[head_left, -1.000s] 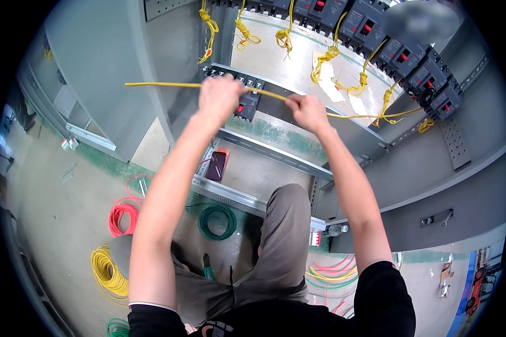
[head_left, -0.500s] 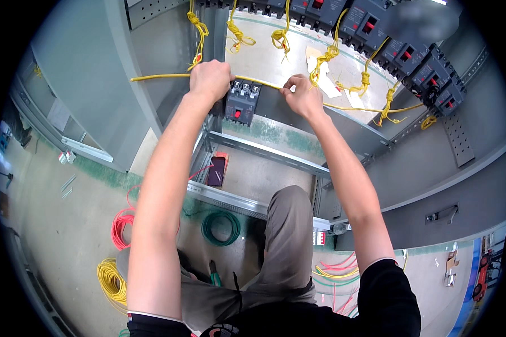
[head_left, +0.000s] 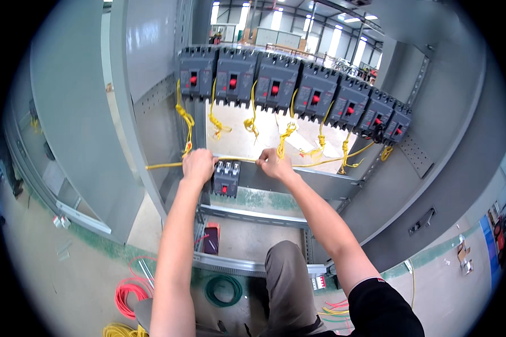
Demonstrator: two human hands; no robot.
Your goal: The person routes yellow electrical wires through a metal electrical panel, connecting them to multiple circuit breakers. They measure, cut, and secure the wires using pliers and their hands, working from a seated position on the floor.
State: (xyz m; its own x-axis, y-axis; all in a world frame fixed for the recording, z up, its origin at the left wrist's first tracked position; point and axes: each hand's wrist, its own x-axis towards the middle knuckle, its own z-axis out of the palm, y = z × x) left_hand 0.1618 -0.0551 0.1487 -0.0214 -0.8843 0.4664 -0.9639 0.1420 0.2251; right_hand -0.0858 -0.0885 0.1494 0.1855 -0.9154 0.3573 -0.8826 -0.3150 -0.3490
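Observation:
A long yellow wire (head_left: 164, 165) runs roughly level across the front of the metal cabinet. My left hand (head_left: 198, 165) is closed round it near its free left end. Farther right, the fingers of my right hand (head_left: 275, 163) pinch the same wire, which continues toward the cabinet's right side. Just below the stretch between my hands is a small dark circuit breaker (head_left: 226, 184) with a red switch and bare terminals on top. Above, a row of several larger circuit breakers (head_left: 275, 84) spans the cabinet, with knotted yellow wires (head_left: 215, 124) hanging from it.
The open cabinet door (head_left: 78, 123) stands left. Metal crossbars (head_left: 258, 215) lie below my arms. A dark phone (head_left: 211, 240) rests inside the frame. On the floor are coils of red wire (head_left: 123, 300), green wire (head_left: 208, 292) and yellow wire (head_left: 118, 330).
The view has tilted upward, bringing the whole breaker row and the hall behind it into sight. Both hands keep their grip on the yellow wire, with about the same spacing.

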